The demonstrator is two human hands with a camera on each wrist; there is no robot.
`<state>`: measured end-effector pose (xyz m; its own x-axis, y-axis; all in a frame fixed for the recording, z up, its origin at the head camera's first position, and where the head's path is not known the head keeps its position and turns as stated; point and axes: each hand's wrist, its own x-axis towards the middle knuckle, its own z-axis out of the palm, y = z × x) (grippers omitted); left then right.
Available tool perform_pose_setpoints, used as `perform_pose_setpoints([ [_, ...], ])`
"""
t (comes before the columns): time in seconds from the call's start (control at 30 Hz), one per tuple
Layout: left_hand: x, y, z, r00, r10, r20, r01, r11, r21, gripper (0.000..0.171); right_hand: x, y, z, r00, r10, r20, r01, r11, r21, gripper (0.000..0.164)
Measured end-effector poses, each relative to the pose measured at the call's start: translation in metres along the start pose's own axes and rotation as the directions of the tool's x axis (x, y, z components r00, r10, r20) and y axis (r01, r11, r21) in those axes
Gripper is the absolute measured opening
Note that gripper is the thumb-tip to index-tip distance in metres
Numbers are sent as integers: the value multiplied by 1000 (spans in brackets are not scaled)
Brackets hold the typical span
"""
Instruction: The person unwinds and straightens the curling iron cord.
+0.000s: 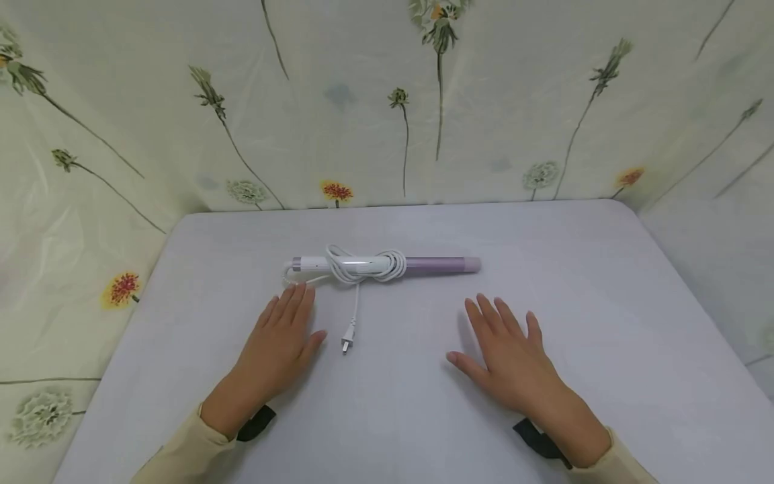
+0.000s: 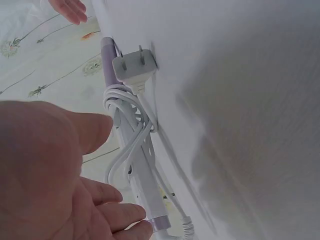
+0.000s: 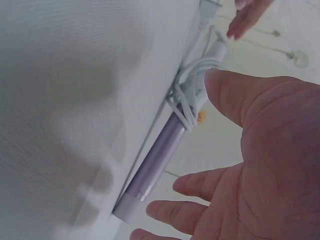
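Note:
A curling iron [image 1: 435, 265] with a white handle and a purple barrel lies sideways across the white table. Its white cord [image 1: 396, 264] is wound in loops round the handle, and the two-pin plug [image 1: 347, 337] hangs off toward the near side. My left hand [image 1: 275, 349] is held palm down with straight fingers, its fingertips just short of the handle end. To the right, my right hand [image 1: 510, 359] has its fingers spread, nearer the body than the barrel tip. Both hands hold nothing. In the right wrist view the barrel [image 3: 157, 157] shows beyond the fingers.
The table [image 1: 387, 417] has a white cover and rounded far corners. Behind it and at both sides hangs a pale curtain [image 1: 363, 134] printed with dandelions and flowers. A black strap [image 1: 256, 422] sits under the left wrist, another band [image 1: 538, 440] under the right.

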<state>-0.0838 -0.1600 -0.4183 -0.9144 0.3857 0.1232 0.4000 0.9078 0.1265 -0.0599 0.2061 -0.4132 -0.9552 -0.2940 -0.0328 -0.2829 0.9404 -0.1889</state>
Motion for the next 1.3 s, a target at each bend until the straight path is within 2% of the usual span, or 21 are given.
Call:
perform_pose_setpoints([
  [0.1, 8, 2, -5, 1000, 0, -6, 0, 1000, -3, 73, 0, 1, -2, 1000, -2, -2, 2, 1000, 3, 89],
  [0.37, 32, -1, -22, 992, -38, -121, 26, 994, -104, 51, 1, 3, -8, 1000, -10, 6, 10, 1000, 7, 86],
  [0.57, 46, -15, -32, 981, -53, -188, 30, 991, -127, 45, 0, 4, -12, 999, -21, 32, 21, 1000, 21, 81],
  [0.73, 60, -28, -28, 977, -19, -212, -3, 995, -102, 44, 0, 6, -16, 999, -33, 24, 33, 999, 14, 76],
  [0.93, 80, -39, -22, 988, 7, -157, -18, 997, -70, 44, -2, 10, -15, 999, -28, 41, 26, 999, 46, 76],
  [1.1, 89, -42, -19, 998, 21, -54, -23, 999, -37, 42, -6, 13, -12, 998, -25, 58, 21, 997, 72, 75],
  [1.3, 100, -39, -11, 998, 4, 61, -2, 1000, -26, 40, -11, 14, -9, 997, -29, 77, 23, 997, 77, 73],
])
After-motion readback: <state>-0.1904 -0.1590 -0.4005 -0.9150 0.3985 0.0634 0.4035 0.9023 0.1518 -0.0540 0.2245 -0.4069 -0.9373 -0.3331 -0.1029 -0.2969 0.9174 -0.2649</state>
